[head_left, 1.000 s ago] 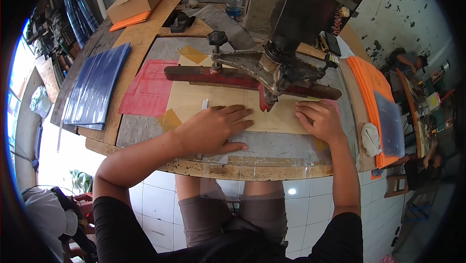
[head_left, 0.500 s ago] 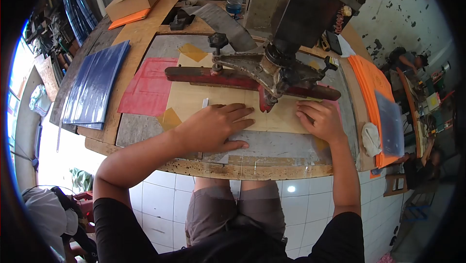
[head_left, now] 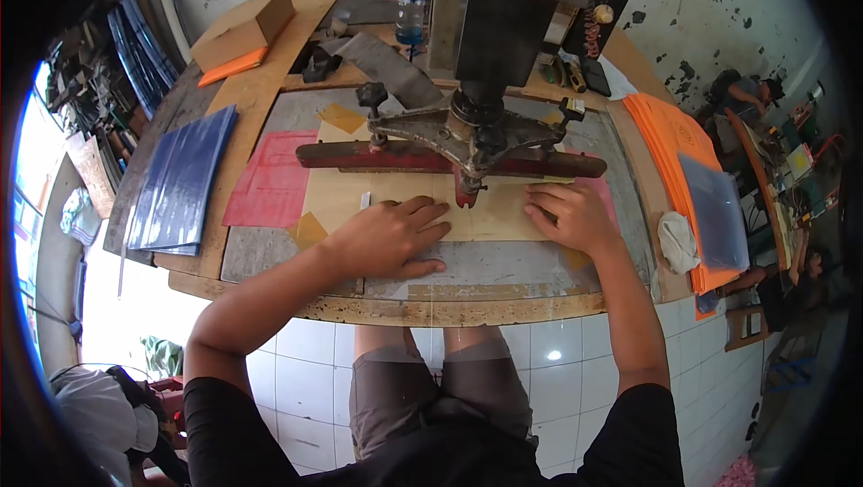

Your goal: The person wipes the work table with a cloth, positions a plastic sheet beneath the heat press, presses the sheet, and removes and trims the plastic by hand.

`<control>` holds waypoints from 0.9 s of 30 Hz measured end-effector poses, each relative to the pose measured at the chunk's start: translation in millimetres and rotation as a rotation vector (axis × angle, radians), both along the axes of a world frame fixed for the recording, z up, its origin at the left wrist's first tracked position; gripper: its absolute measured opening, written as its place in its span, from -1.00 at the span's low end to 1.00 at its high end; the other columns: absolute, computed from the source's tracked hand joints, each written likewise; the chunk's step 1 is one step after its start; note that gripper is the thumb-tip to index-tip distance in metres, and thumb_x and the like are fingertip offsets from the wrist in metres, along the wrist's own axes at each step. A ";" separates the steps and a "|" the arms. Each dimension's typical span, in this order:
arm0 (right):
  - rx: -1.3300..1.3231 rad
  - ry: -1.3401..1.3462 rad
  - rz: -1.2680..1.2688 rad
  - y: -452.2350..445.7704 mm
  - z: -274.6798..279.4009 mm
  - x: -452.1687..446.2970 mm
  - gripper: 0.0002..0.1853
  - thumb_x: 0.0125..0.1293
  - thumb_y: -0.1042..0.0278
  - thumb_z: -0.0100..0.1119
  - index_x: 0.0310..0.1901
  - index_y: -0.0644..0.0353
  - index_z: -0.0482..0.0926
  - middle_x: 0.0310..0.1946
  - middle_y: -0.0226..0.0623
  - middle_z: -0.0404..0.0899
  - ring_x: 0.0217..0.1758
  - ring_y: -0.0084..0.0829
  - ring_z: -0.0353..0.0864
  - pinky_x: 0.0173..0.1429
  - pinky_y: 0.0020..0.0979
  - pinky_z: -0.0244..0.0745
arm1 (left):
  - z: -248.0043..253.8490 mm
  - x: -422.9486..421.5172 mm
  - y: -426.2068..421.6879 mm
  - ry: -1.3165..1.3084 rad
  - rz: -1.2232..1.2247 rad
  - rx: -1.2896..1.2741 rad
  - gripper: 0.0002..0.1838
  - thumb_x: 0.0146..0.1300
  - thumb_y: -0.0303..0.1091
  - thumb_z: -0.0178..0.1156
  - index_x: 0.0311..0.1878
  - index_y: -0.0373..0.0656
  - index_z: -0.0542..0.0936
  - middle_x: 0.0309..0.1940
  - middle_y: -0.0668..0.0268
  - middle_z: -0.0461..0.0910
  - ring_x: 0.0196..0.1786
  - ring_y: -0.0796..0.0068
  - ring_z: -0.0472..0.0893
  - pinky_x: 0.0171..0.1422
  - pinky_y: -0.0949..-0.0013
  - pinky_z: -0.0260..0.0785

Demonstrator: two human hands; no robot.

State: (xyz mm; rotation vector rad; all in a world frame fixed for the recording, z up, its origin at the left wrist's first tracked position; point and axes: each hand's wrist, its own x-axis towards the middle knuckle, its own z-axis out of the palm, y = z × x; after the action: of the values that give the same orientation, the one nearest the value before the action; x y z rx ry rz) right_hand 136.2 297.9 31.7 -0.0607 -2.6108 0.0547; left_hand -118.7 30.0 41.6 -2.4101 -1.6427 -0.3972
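Note:
My left hand [head_left: 392, 237] lies flat with fingers spread on a cream sheet [head_left: 481, 223] and the grey plate [head_left: 467, 268] in front of it. My right hand [head_left: 571, 214] rests on the sheet's right part, its thumb and fingers bent near each other; whether anything thin is between them cannot be made out. Just beyond both hands, the red-edged bar [head_left: 378, 156] of a metal press [head_left: 476, 127] crosses above the sheet. A red sheet [head_left: 270, 179] lies left of the cream one, and a small white strip [head_left: 365, 200] is by my left hand.
Blue plastic covers [head_left: 180, 183] lie at left, with a cardboard box [head_left: 241, 30] behind. Orange sheets [head_left: 670, 141], a clear blue cover [head_left: 715, 208] and a white cloth [head_left: 678, 242] are at right. A bottle [head_left: 411, 3] stands at the back. Other people are at far right and lower left.
The view has shifted, so the press appears further left and lower. Both hands keep their places on the sheet. My legs have moved under the table since the earliest frame.

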 end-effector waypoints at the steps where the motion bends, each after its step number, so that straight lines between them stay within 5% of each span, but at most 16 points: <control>1: -0.002 0.000 0.002 0.0 -0.4 0.4 -0.81 0.42 0.21 0.48 -0.17 0.16 0.89 -0.04 -0.36 0.90 -0.12 -0.27 0.90 0.01 -0.26 0.80 | -0.7 0.5 0.0 0.006 -0.009 0.003 -0.42 0.54 0.14 0.25 0.22 -0.25 0.67 0.36 0.01 0.66 0.36 0.05 0.67 0.18 0.07 0.75; 6: -0.039 -0.038 -0.045 -5.9 -2.6 8.1 -0.77 0.46 0.20 0.43 -0.06 0.17 0.88 0.04 -0.30 0.89 0.02 -0.25 0.88 0.12 -0.22 0.79 | -3.5 -1.0 1.5 0.051 -0.038 0.031 -0.47 0.54 0.07 0.24 0.20 -0.26 0.66 0.33 0.01 0.66 0.33 0.05 0.68 0.16 0.08 0.75; 12: -0.123 0.060 -0.124 -47.3 -4.8 58.0 -0.76 0.49 0.35 0.40 0.07 0.26 0.83 0.16 -0.21 0.84 0.33 -0.13 0.77 0.49 -0.05 0.56 | -9.7 13.9 -31.0 0.167 0.101 0.104 -0.52 0.50 -0.05 0.33 0.28 -0.19 0.68 0.38 0.14 0.69 0.39 0.12 0.70 0.15 0.11 0.77; 15: -0.245 0.228 -0.258 -77.2 -10.9 97.3 -0.79 0.51 0.41 0.36 0.06 0.29 0.82 0.16 -0.16 0.84 0.36 -0.09 0.76 0.55 -0.01 0.48 | -1.3 25.4 -87.2 -0.235 0.277 0.114 -0.55 0.46 -0.18 0.36 0.33 -0.15 0.65 0.39 0.19 0.67 0.39 0.14 0.68 0.29 0.08 0.66; 18: -0.302 0.357 -0.427 -94.4 -34.0 125.7 -0.78 0.58 0.42 0.25 0.07 0.28 0.82 0.16 -0.21 0.84 0.39 -0.15 0.75 0.55 -0.02 0.45 | -36.5 41.7 -149.7 -0.441 0.566 0.204 -0.49 0.41 -0.25 0.35 0.40 -0.11 0.64 0.48 0.19 0.63 0.53 0.05 0.59 0.56 -0.08 0.46; 20: -0.222 0.420 -0.516 -102.4 -60.2 132.4 -0.77 0.60 0.42 0.20 0.07 0.27 0.83 0.18 -0.23 0.84 0.39 -0.18 0.75 0.57 0.00 0.41 | -69.1 60.5 -173.5 -0.357 0.727 0.311 -0.44 0.39 -0.28 0.34 0.45 -0.10 0.61 0.57 0.16 0.55 0.64 -0.03 0.45 0.72 -0.19 0.20; 21: -0.185 0.414 -0.582 -109.3 -73.2 132.6 -0.67 0.70 0.31 0.04 0.09 0.21 0.83 0.25 -0.23 0.82 0.47 -0.10 0.68 0.67 0.09 0.24 | -87.2 68.1 -185.4 -0.309 0.819 0.367 -0.41 0.38 -0.29 0.33 0.48 -0.09 0.60 0.62 0.14 0.50 0.70 -0.06 0.39 0.80 -0.24 0.07; 22: -0.137 0.480 -0.603 -113.6 -87.2 129.3 -0.63 0.73 0.27 -0.02 0.11 0.19 0.82 0.29 -0.22 0.80 0.52 -0.06 0.63 0.69 0.12 0.16 | -103.2 77.1 -194.4 -0.292 0.901 0.296 -0.34 0.40 -0.25 0.30 0.57 -0.08 0.52 0.73 0.07 0.34 0.80 -0.16 0.18 0.86 -0.34 -0.19; 24: -0.039 0.615 -0.647 -117.7 -113.7 121.0 -0.54 0.78 0.19 -0.16 0.17 0.15 0.81 0.37 -0.22 0.75 0.60 0.01 0.52 0.75 0.19 0.01 | -126.8 83.9 -199.3 -0.315 0.887 0.414 -0.28 0.42 -0.17 0.29 0.63 -0.07 0.45 0.77 0.03 0.25 0.81 -0.21 0.13 0.85 -0.36 -0.18; 25: -0.046 0.575 -0.677 -117.2 -124.0 122.1 -0.42 0.82 0.10 -0.37 0.28 0.15 0.75 0.50 -0.19 0.63 0.72 0.10 0.31 0.78 0.22 -0.10 | -134.3 86.1 -199.4 -0.368 0.902 0.409 -0.29 0.45 -0.15 0.26 0.64 -0.07 0.42 0.76 -0.04 0.24 0.81 -0.29 0.11 0.84 -0.41 -0.20; 27: -0.014 0.632 -0.686 -110.1 -134.7 118.0 -0.41 0.83 0.10 -0.40 0.32 0.15 0.71 0.54 -0.15 0.57 0.75 0.10 0.25 0.78 0.23 -0.10 | -152.0 82.8 -187.7 -0.351 0.913 0.538 -0.28 0.45 -0.17 0.25 0.64 -0.06 0.40 0.74 -0.07 0.24 0.80 -0.35 0.09 0.83 -0.45 -0.21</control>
State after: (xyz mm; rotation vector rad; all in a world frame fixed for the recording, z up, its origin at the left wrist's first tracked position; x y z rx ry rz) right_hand 254.2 187.8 -103.1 -0.7973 -1.8451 -0.1318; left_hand -35.9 -157.7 -110.4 -1.0935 -2.1867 -0.9452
